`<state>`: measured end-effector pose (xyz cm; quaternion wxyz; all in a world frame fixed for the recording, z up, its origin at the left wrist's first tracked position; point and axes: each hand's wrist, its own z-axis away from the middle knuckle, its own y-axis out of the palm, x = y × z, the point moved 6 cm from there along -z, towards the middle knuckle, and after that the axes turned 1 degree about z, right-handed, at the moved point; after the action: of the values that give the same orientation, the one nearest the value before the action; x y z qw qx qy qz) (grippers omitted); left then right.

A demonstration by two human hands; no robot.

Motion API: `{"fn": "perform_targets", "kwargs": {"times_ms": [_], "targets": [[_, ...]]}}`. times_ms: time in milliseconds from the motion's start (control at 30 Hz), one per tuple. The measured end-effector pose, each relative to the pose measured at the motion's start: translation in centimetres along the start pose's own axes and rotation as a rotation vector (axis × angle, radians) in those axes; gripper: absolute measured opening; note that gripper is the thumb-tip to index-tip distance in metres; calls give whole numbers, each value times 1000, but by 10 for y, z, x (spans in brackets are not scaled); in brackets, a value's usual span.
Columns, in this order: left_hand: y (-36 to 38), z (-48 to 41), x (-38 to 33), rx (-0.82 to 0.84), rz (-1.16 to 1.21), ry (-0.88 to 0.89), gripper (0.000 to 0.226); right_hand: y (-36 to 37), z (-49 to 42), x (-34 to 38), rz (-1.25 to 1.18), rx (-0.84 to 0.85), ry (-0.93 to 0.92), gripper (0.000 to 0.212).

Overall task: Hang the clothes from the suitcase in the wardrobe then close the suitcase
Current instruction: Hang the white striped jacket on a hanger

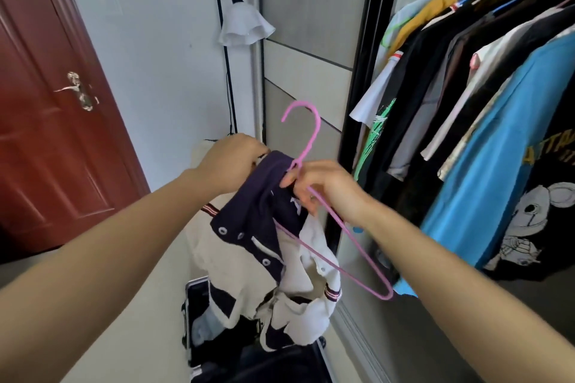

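A cream and navy jacket with snap buttons hangs in front of me at mid-frame. My left hand grips its navy collar from the left. My right hand pinches the neck of a pink wire hanger against the collar; one arm of the hanger is inside the jacket, the other sticks out down to the right. Below lies the open black suitcase, with some fabric still inside. The open wardrobe on the right holds several hung shirts.
A black floor lamp with a white shade stands against the white wall behind the jacket. A dark red door is shut at the left. The wardrobe's sliding panel and black frame run down the middle.
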<state>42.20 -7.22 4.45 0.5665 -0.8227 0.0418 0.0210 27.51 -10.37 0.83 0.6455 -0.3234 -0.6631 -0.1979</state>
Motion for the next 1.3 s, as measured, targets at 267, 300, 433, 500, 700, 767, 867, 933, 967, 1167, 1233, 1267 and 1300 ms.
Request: {"fn": "perform_targets", "kwargs": {"times_ms": [267,300,433,500,700,767,867,933,967,1167,1233,1267,1300], "targets": [[-4,12,14,-40,123,168,17,-40,-11,-121,646,251,415,83],[-5,12,14,-41,120,170,20,-30,-14,-130,632,227,398,87],[-13,20,17,-55,77,160,13,-8,-21,-131,705,-59,348,13],[-15,27,22,-42,18,137,8,-10,-21,-129,794,-78,406,21],[-4,49,57,12,-86,100,20,-35,-18,-129,955,-151,499,11],[2,52,69,28,-146,82,20,-41,-16,-133,1014,-183,503,24],[8,56,75,22,-228,33,21,-43,-17,-130,1144,-166,455,24],[15,57,80,75,-304,-55,15,-42,-20,-128,1312,-113,383,24],[18,57,81,102,-344,-93,13,-40,-23,-127,1392,-95,333,25],[20,55,90,115,-400,-239,16,-63,-26,-127,1365,-288,311,35],[18,57,94,109,-416,-288,20,-83,-18,-132,892,-553,468,30],[18,58,96,110,-425,-311,21,-87,-12,-134,598,-649,562,34],[18,59,98,114,-434,-333,21,-88,-12,-140,313,-728,608,37]]}}
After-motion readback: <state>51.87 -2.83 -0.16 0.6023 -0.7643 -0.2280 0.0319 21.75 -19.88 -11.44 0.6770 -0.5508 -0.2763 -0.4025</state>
